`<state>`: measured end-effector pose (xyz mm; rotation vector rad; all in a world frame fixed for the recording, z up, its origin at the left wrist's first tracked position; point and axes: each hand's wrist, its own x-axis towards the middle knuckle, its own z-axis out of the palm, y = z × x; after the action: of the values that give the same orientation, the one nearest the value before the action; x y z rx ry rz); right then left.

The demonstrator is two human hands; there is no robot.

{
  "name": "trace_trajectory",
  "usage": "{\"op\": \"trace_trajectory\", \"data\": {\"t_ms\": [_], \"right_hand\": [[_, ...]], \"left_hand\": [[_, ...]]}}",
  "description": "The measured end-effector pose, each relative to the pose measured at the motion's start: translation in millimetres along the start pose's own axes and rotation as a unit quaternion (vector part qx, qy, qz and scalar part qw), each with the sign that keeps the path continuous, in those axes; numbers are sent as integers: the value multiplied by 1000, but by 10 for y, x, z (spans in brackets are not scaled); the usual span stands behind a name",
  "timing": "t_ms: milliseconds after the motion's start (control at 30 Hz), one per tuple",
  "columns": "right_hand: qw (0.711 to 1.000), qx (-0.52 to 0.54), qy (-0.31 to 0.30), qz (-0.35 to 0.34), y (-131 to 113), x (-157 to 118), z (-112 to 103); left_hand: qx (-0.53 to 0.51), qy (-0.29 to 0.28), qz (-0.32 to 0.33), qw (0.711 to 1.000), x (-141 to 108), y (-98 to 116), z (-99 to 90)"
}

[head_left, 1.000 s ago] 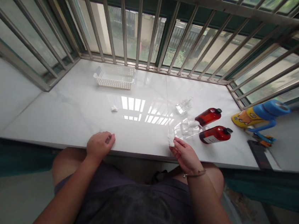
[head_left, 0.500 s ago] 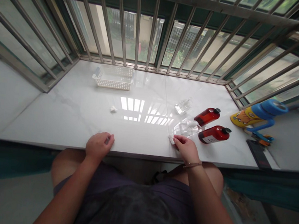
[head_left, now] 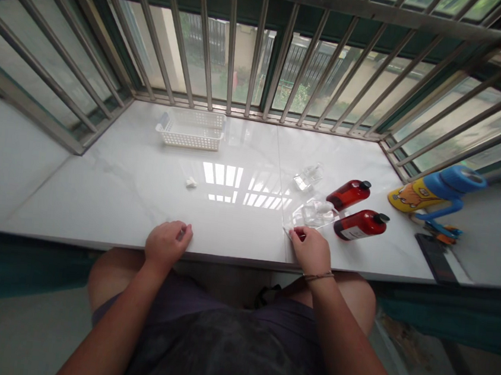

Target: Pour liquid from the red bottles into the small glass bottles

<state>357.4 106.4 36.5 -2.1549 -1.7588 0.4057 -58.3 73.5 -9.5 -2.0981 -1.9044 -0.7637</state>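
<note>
Curled into a loose fist, my left hand [head_left: 167, 243] rests at the front edge of the white tabletop [head_left: 228, 227], and nothing shows in it. My right hand [head_left: 309, 248] is closed in a pinch low over the table, to the right of the seam. At its fingertips only a thin pale edge of a white tissue piece [head_left: 286, 231] shows; the rest is hidden by the fingers. Just beyond that hand lies a clear plastic bottle [head_left: 317, 213]. Another crumpled white piece [head_left: 191, 183] lies apart, beyond my left hand.
A second clear bottle [head_left: 308, 177] lies farther back. Two red-brown bottles with black caps [head_left: 360, 225] are to the right. Beyond them are a blue-yellow flask [head_left: 433, 189] and a dark phone [head_left: 436, 258]. A white basket [head_left: 191, 130] sits near the window bars [head_left: 231, 54].
My right hand has turned and shifted slightly left, so the white tissue piece at its fingertips is now mostly covered. My left hand stays in place.
</note>
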Motion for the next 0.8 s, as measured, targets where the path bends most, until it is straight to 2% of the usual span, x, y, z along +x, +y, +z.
{"op": "trace_trajectory", "data": {"t_ms": [333,800], "right_hand": [[998,-56,-17,-1,-186,-44,39],[995,-68,-50,-53,-470,-393,152]], "left_hand": [[3,2,1,1000,-14,-13,20],[1,8,9,1000,-17,-17,29]]}}
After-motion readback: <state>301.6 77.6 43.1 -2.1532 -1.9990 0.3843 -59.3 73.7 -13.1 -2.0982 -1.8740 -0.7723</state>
